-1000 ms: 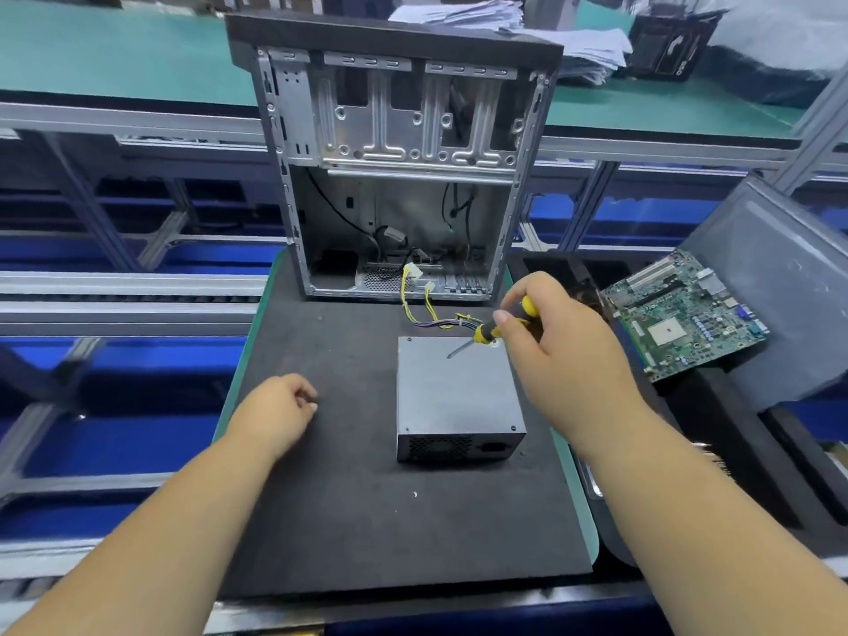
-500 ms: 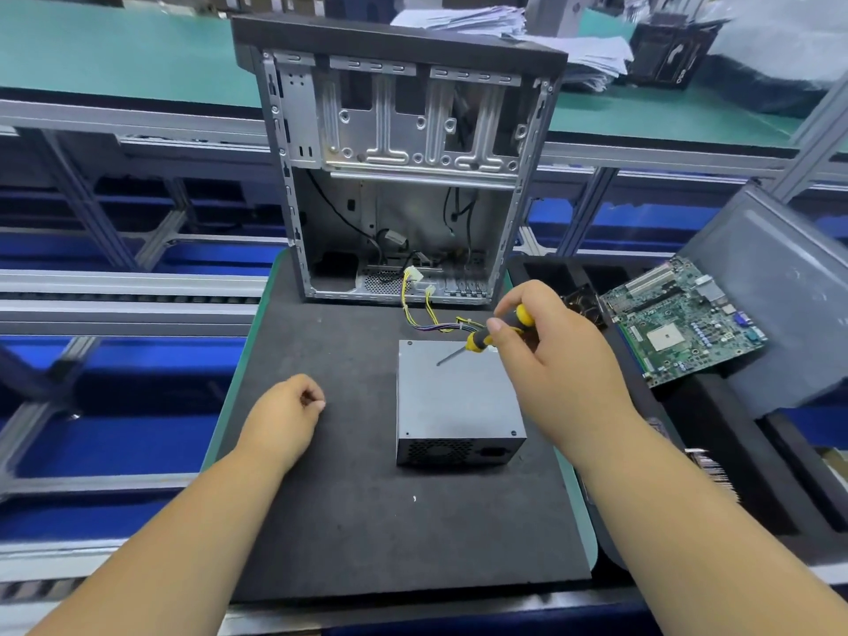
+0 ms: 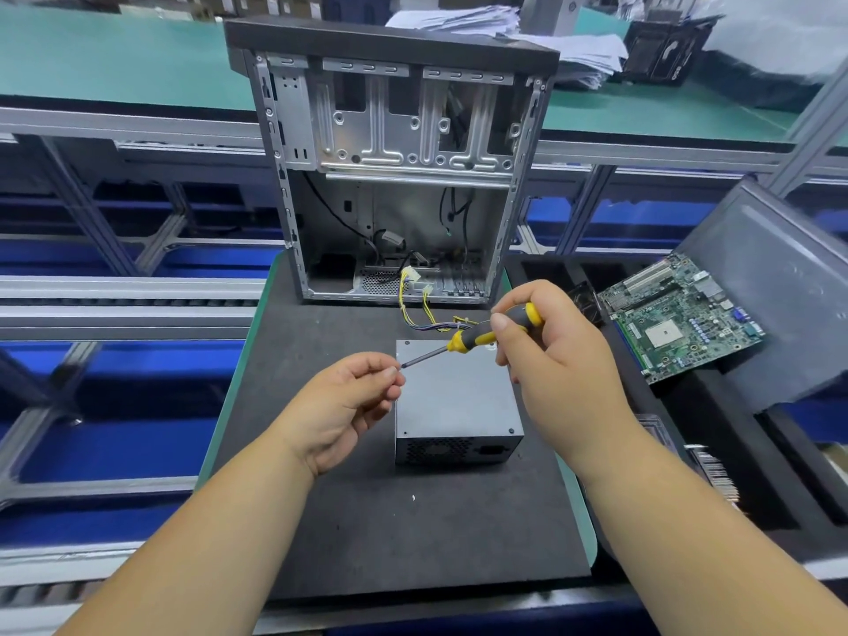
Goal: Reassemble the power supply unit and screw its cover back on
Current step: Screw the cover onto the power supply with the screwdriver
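The grey power supply unit (image 3: 454,397) lies flat on the black foam mat (image 3: 367,534), cover on top, vent side facing me. Its yellow and purple cable bundle (image 3: 415,312) runs back towards the open computer case (image 3: 390,130). My right hand (image 3: 555,364) grips a yellow-and-black screwdriver (image 3: 479,335) above the unit's far edge, shaft pointing left and down. My left hand (image 3: 348,406) hovers at the unit's left edge, thumb and forefinger pinching what looks like a small screw against the screwdriver's tip; the screw itself is mostly hidden.
A green motherboard (image 3: 679,319) lies on a grey panel (image 3: 780,286) at the right. Black foam trays (image 3: 716,452) sit right of the mat. A tiny pale speck (image 3: 413,498) lies on the mat in front of the unit. Conveyor rails run along the left.
My left hand has lifted off the mat and moved right to meet the screwdriver's tip. My right hand has swung the shaft a little further left.
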A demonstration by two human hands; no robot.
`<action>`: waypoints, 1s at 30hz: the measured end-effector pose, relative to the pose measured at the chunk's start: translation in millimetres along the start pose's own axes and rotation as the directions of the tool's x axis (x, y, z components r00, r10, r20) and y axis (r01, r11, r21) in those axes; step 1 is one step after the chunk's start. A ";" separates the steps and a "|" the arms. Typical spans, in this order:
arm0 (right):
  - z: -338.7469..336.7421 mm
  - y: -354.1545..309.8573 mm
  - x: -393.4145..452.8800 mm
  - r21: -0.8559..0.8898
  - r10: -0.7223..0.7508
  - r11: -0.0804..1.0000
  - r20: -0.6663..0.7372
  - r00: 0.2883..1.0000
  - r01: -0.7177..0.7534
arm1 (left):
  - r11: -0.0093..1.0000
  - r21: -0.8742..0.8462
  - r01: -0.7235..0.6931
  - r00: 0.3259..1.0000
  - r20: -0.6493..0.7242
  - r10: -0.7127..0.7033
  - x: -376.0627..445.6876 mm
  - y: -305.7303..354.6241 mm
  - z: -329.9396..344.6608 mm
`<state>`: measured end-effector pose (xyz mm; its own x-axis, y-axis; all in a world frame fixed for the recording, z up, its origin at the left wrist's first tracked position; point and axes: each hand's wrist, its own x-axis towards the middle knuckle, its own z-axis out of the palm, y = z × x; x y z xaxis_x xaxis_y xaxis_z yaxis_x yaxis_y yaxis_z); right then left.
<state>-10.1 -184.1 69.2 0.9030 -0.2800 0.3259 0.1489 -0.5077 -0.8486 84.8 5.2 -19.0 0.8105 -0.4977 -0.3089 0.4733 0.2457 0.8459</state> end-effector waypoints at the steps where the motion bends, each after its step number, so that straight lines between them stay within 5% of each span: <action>1: -0.1 -0.5 -1.0 0.005 -0.001 1.000 0.002 1.000 0.001 | 1.000 -0.006 0.004 1.000 0.002 -0.004 -0.1 -0.2 1.2; 19: -4.3 -2.8 -6.1 0.052 -0.017 0.999 0.050 0.999 0.014 | 0.990 -0.086 0.110 0.994 0.012 -0.109 -3.7 2.4 0.7; 30: -4.8 -0.6 -7.7 0.014 0.018 1.000 0.101 0.995 -0.019 | 0.989 0.068 0.128 0.987 0.086 -0.134 -4.7 3.6 -11.0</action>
<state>-19.1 -185.5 69.2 0.9415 -0.2054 0.2671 0.1370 -0.4909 -0.8604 86.5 17.6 -19.3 0.7070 -0.5957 -0.3811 0.5489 0.1224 0.8269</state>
